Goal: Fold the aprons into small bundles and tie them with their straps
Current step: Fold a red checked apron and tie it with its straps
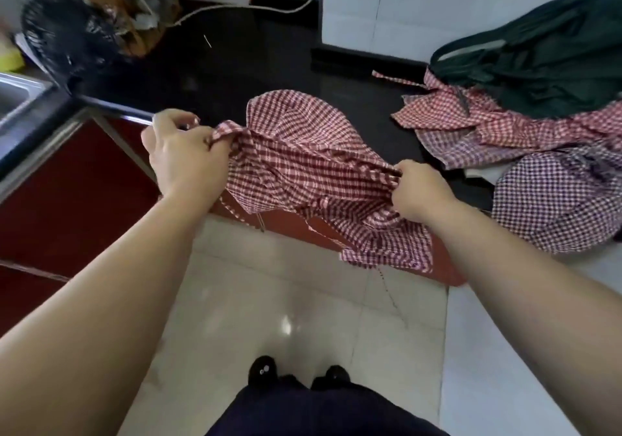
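Two hands hold one red checked apron (303, 173) over the near edge of the black counter (235, 65). The left hand (181, 156) grips a bunched corner of the cloth, with the fingers curled around it and the thumb on top. The right hand (420, 193) pinches a gathered fold, with the fingers closed tightly on it. The apron is stretched between them, so its long axis goes from left to right, and the right end is a little nearer to the person. Its far part puffs up above the counter. Its near right corner hangs down in front of the red cabinet (67, 200), pointing to the floor (269, 318). A thin strap (387, 287) hangs from this corner.

At the right side of the counter, well apart from the held apron, more aprons lie in a loose pile: a second red checked one (471, 116), a purple checked one (555, 206) nearer, and a dark green one (555, 65) farther, partly on top of the red one. At the far left stand a black fan (64, 35), which is blurred, and a steel sink (13, 99). The person's black shoes (262, 368) stand on the pale tiles.
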The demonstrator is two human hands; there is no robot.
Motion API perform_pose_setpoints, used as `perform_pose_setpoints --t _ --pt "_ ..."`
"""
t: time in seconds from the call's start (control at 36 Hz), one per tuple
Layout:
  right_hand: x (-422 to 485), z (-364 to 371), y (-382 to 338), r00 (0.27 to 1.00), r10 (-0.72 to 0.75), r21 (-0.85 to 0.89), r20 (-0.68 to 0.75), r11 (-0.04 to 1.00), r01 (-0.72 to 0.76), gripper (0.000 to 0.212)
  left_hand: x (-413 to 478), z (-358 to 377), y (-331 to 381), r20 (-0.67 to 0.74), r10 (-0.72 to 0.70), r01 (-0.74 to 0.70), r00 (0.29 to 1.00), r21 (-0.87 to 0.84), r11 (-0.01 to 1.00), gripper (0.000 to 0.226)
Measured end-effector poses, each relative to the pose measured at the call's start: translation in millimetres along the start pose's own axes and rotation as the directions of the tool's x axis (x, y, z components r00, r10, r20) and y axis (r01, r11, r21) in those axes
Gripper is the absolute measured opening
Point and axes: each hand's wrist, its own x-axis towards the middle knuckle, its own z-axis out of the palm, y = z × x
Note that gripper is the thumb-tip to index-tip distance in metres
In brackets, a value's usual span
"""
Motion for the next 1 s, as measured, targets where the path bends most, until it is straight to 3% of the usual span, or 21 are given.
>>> perform_pose_setpoints --t 0.06,0.11,0.17,0.22,0.33,0.39,0.44,0.5,0.56,0.67,0.78,0.89,1.0 --pt "-12.0 0.2 -6.6 0.987 -0.099 0.044 0.127 0.995 0.094 0.026 0.9 -8.6 -6.8 0.014 -0.002 0.002 1.000 -0.026 1.000 0.029" --pt "-27.0 1.7 -13.9 0.935 -0.217 0.112 0.281 0.975 0.192 0.022 -1.0 -17.0 -17.9 0.161 -0.066 0.072 0.985 -0.034 0.997 0.030" --pt "-40.5 7.5 -23.1 0.874 -0.269 0.156 0.404 0.962 0.225 0.021 -10.0 -24.5 -40.2 0.384 -0.182 0.220 0.905 -0.058 0.974 0.033" --pt "-48.1 13.4 -30.8 0.837 -0.259 0.151 0.482 0.966 0.212 0.022 -21.8 -26.1 -62.8 0.571 -0.221 0.280 0.791 -0.015 0.960 0.030" --pt "-65.1 26.3 -50.8 0.686 -0.221 0.075 0.693 0.969 0.237 0.012 -38.9 -32.1 -82.7 0.732 -0.230 0.320 0.641 0.018 0.947 0.024" --pt "-69.4 38.6 -59.2 0.670 -0.203 -0.002 0.714 0.957 0.292 0.010 -39.2 -34.1 -86.4 0.768 -0.190 0.283 0.612 0.012 0.959 0.030" --pt "-68.0 49.6 -62.5 0.777 -0.219 -0.024 0.590 0.958 0.287 0.017 -36.3 -33.2 -89.7 0.766 -0.164 0.313 0.621 -0.050 0.948 0.028" --pt "-65.0 52.4 -62.0 0.915 -0.191 -0.002 0.355 0.979 0.205 0.015 -30.9 -32.2 -92.8 0.732 -0.174 0.371 0.659 -0.115 0.922 0.023" --pt "-63.8 50.2 -60.0 0.981 -0.123 0.014 0.148 0.992 0.122 0.020 -25.2 -32.3 -99.4 0.687 -0.196 0.387 0.700 -0.134 0.912 0.025" --pt "-63.3 45.2 -60.3 0.997 -0.060 0.016 0.046 0.998 0.059 0.042 -17.6 -33.9 -115.9 0.538 -0.232 0.329 0.810 -0.091 0.940 0.039" --pt "-52.5 45.7 -63.2 1.000 0.005 0.126 -0.024 0.992 -0.002 0.033 -9.2 -35.2 -115.2 0.366 -0.176 0.233 0.914 -0.116 0.966 0.040" --pt "-45.7 35.9 -63.3 0.996 0.042 0.224 -0.081 0.974 -0.023 0.021 3.0 -37.8 -112.8 0.317 -0.183 0.252 0.931 -0.193 0.948 0.044" --pt "-43.2 19.1 -61.2 0.999 0.034 0.097 0.006 0.995 -0.035 0.027 14.9 -41.5 -116.4 0.269 -0.201 0.263 0.942 -0.219 0.939 0.047"
